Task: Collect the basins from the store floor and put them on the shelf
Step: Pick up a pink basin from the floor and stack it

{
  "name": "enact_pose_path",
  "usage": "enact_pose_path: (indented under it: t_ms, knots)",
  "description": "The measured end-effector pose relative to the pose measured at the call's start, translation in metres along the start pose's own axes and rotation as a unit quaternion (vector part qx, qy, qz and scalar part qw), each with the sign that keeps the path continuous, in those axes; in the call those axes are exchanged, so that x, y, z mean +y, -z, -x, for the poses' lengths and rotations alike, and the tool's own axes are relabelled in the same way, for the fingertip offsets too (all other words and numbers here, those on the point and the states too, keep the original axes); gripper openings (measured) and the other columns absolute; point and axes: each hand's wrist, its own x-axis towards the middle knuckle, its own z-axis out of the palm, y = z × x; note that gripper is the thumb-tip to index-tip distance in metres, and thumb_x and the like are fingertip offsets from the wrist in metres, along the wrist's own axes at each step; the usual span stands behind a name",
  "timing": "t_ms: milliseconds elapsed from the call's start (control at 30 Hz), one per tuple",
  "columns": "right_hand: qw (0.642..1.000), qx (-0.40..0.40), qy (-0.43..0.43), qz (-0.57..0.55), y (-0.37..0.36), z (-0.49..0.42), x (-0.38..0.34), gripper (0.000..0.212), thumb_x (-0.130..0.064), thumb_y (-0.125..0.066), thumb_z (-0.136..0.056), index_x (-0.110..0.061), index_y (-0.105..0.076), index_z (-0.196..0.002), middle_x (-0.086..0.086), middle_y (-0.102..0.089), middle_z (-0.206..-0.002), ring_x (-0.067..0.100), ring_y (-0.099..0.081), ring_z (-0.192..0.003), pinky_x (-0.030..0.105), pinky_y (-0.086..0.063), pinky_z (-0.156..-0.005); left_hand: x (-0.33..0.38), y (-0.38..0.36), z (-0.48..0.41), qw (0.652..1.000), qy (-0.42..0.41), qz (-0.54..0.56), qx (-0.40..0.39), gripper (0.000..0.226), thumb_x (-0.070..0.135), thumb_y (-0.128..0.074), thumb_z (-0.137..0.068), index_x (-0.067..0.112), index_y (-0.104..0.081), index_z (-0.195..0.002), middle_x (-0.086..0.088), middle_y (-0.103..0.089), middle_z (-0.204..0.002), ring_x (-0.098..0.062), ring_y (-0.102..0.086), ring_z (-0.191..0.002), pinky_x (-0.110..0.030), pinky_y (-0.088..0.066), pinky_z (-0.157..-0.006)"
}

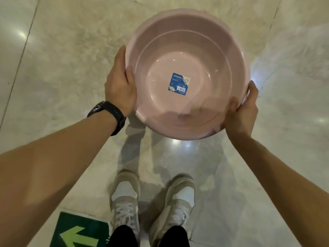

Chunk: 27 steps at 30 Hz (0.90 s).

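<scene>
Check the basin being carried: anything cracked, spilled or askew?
Nothing stands out. The pink basin is empty and looks intact, held at its rim by the left hand and right hand; only a blue label sits inside.

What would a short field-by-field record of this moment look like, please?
held item: pink basin, open side up, held above the floor
contents: only a blue label stuck on its bottom
left hand: grips the basin's left rim; black watch on the wrist
right hand: grips the basin's right rim
floor: pale glossy tiles; green arrow sign near the person's shoes
shelf: not in view
</scene>
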Motion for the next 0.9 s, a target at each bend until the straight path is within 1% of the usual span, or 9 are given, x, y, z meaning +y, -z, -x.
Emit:
enact_pose_path:
  t_ms: [100,200,267,333,400,567,667,733,900]
  knots:
    - [1.000,0.025,0.002,-0.007,-0.007,-0.002,0.004,0.059,-0.022,-0.039,-0.093,-0.027,-0.027,-0.151,-0.007,-0.047,-0.145,0.012,-0.048,-0.126,0.034,-0.039,-0.107,-0.006,-0.001,0.000,0.999,-0.005,-0.034,-0.001,0.054,0.025,-0.034,-0.103,0.025,-0.026,-0.156,0.003,-0.045,-0.152,-0.015,-0.047,-0.132,-0.029,-0.035,-0.110]
    - [0.999,0.041,-0.017,0.014,-0.010,-0.003,0.008,0.057,-0.023,-0.041,-0.094,-0.029,-0.029,-0.150,0.004,-0.044,-0.135,0.012,-0.050,-0.101,0.027,-0.037,-0.089,-0.008,0.000,-0.002,0.997,-0.007,-0.078,-0.016,0.055,0.027,-0.036,-0.103,0.032,-0.024,-0.156,-0.007,-0.044,-0.135,-0.015,-0.051,-0.098,-0.025,-0.037,-0.089]
    - [0.998,0.031,-0.021,0.040,-0.009,-0.003,0.007,0.057,-0.020,-0.042,-0.095,-0.027,-0.030,-0.150,0.011,-0.040,-0.128,0.020,-0.050,-0.092,0.027,-0.038,-0.081,-0.006,0.004,-0.005,0.991,0.002,-0.121,-0.052,0.058,0.026,-0.039,-0.102,0.034,-0.019,-0.157,-0.013,-0.037,-0.129,-0.022,-0.051,-0.088,-0.029,-0.041,-0.086]
    - [0.997,0.008,-0.015,0.073,-0.005,-0.003,0.004,0.057,-0.018,-0.043,-0.096,-0.023,-0.029,-0.151,0.016,-0.038,-0.125,0.029,-0.052,-0.095,0.029,-0.040,-0.080,-0.001,0.012,-0.009,0.976,0.017,-0.186,-0.108,0.064,0.025,-0.043,-0.101,0.034,-0.014,-0.157,-0.019,-0.033,-0.131,-0.034,-0.051,-0.099,-0.040,-0.046,-0.095]
    - [0.993,-0.033,-0.016,0.110,0.006,-0.004,-0.001,0.059,-0.022,-0.046,-0.098,-0.022,-0.026,-0.153,0.018,-0.037,-0.127,0.033,-0.051,-0.104,0.033,-0.041,-0.084,0.011,0.023,-0.012,0.954,0.039,-0.253,-0.157,0.067,0.031,-0.047,-0.099,0.033,-0.013,-0.157,-0.022,-0.030,-0.134,-0.042,-0.045,-0.115,-0.049,-0.042,-0.104]
    - [0.981,-0.104,-0.040,0.160,0.058,0.006,-0.038,0.072,-0.032,-0.054,-0.095,-0.014,-0.018,-0.154,0.017,-0.031,-0.136,0.034,-0.041,-0.124,0.045,-0.046,-0.093,0.065,0.071,-0.007,0.916,0.044,-0.352,-0.186,0.071,0.050,-0.049,-0.097,0.023,-0.021,-0.156,-0.020,-0.029,-0.144,-0.043,-0.043,-0.126,-0.052,-0.042,-0.103]
    - [0.972,-0.125,0.015,0.200,0.115,0.030,-0.072,0.075,-0.038,-0.053,-0.094,-0.017,-0.014,-0.155,0.013,-0.027,-0.147,0.031,-0.038,-0.130,0.049,-0.045,-0.096,0.122,0.100,0.024,0.902,-0.015,-0.385,-0.194,0.075,0.053,-0.057,-0.091,0.024,-0.026,-0.154,-0.016,-0.034,-0.144,-0.038,-0.045,-0.126,-0.050,-0.046,-0.094]
    - [0.961,-0.127,0.050,0.242,0.169,0.049,-0.100,0.077,-0.042,-0.053,-0.094,-0.022,-0.012,-0.155,0.010,-0.022,-0.154,0.030,-0.034,-0.135,0.048,-0.042,-0.099,0.181,0.121,0.053,0.901,-0.046,-0.380,-0.206,0.077,0.053,-0.061,-0.089,0.025,-0.028,-0.153,-0.014,-0.035,-0.144,-0.036,-0.045,-0.126,-0.049,-0.048,-0.094]
    - [0.960,-0.109,0.040,0.254,0.309,0.136,-0.189,0.082,-0.047,-0.057,-0.090,-0.027,-0.011,-0.155,0.005,-0.019,-0.160,0.028,-0.032,-0.140,0.046,-0.039,-0.104,0.330,0.203,0.129,0.890,-0.131,-0.369,-0.234,0.079,0.051,-0.064,-0.087,0.026,-0.028,-0.153,-0.010,-0.037,-0.145,-0.032,-0.044,-0.127,-0.045,-0.045,-0.098]
